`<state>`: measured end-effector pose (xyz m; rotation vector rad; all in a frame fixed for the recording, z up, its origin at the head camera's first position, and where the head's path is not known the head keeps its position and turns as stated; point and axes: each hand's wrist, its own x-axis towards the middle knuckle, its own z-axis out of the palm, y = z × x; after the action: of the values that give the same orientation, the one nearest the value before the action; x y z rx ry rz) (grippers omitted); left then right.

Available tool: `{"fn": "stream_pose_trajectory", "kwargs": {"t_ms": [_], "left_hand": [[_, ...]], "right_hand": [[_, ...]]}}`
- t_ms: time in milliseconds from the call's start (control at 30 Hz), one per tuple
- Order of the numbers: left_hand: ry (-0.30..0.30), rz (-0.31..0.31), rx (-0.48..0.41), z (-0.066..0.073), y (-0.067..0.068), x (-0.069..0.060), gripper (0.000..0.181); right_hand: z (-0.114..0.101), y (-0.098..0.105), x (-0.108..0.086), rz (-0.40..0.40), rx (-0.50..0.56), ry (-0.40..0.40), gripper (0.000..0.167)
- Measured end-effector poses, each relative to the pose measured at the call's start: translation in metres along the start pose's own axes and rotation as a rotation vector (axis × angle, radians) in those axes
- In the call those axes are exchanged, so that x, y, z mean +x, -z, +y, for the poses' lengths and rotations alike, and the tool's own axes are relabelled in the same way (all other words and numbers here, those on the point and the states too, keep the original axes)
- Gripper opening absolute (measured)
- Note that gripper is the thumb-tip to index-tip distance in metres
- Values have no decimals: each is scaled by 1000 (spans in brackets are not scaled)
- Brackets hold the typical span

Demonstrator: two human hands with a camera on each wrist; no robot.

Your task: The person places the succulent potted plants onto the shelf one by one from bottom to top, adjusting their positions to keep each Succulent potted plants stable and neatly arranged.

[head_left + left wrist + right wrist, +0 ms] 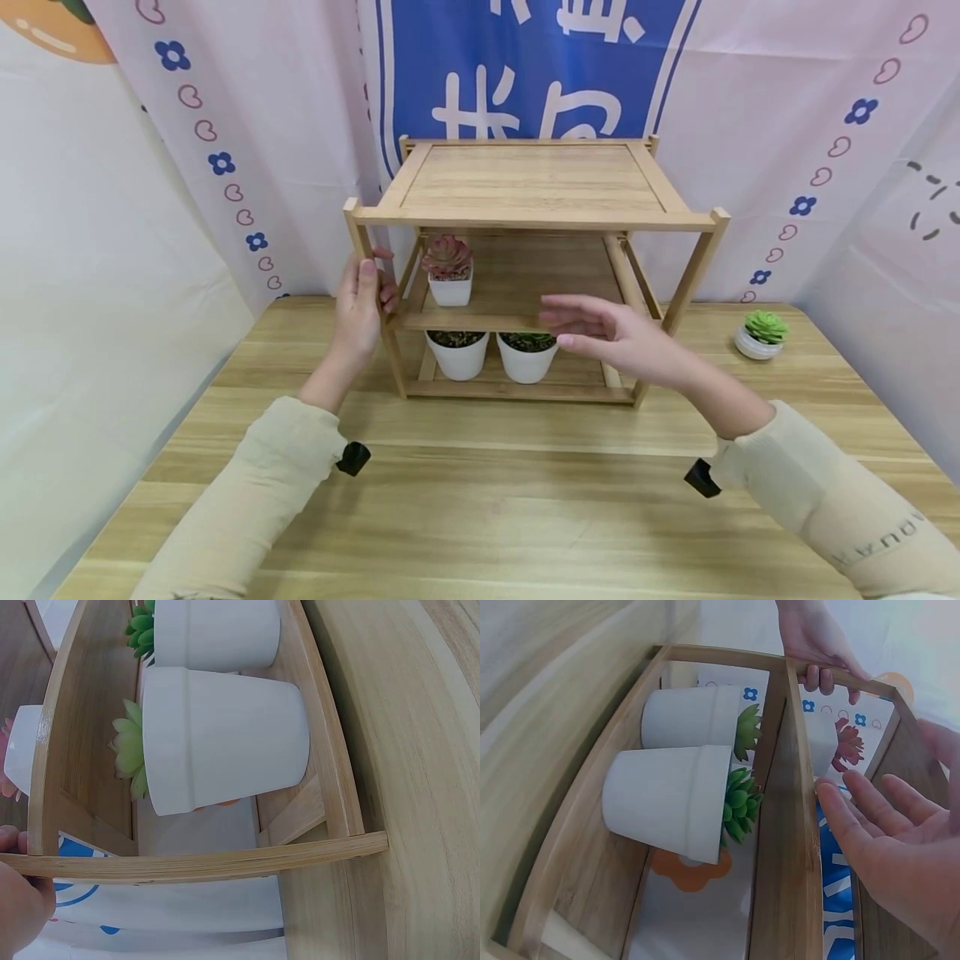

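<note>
A pale wooden rack [525,179] – square-edged posts, slim rails, flat grained panels – stands upright on a smooth wood-patterned table [480,500]. Its long axis runs left to right, its shelf fronts facing the person. The left hand [358,308] grips the rack's left front post, fingers curled round the wood between top and middle levels. The right hand [615,333] hangs before the middle shelf's front edge, fingers loosely extended, thumb apart, holding nothing; whether a fingertip touches the wood, I cannot tell.

A rosy succulent in a white squarish pot [450,283] sits at the left of the middle shelf. Side by side on the bottom shelf stand two smooth, white, tapering round pots: the left pot [459,360] bears pale green pointed leaves, the right pot [527,362] darker green ones. Well apart, to the rack's right, a bright green rosette plant in a low round white dish [760,337] rests on the table.
</note>
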<state>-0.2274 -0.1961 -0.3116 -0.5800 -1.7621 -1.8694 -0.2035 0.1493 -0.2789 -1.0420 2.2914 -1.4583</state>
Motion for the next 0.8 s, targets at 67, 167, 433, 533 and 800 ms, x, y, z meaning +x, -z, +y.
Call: {"fn": "stream_pose_trajectory", "kwargs": {"t_ms": [67,167,433,533,800], "left_hand": [[-3,-3,-1,0,0,0,45],[-6,0,1,0,-1,0,46],[0,9,5,0,-1,0,48],[-6,9,-1,-1,-1,0,48],[-24,5,7,-2,0,0,52]], "right_hand": [[2,-1,-5,-13,-1,-5,53],[7,-2,-12,-33,-1,-10,53],[23,-1,-29,-64,-2,-34,51],[27,0,-35,-78,3,-52,50],[37,5,-54,-88,20,-86,45]]}}
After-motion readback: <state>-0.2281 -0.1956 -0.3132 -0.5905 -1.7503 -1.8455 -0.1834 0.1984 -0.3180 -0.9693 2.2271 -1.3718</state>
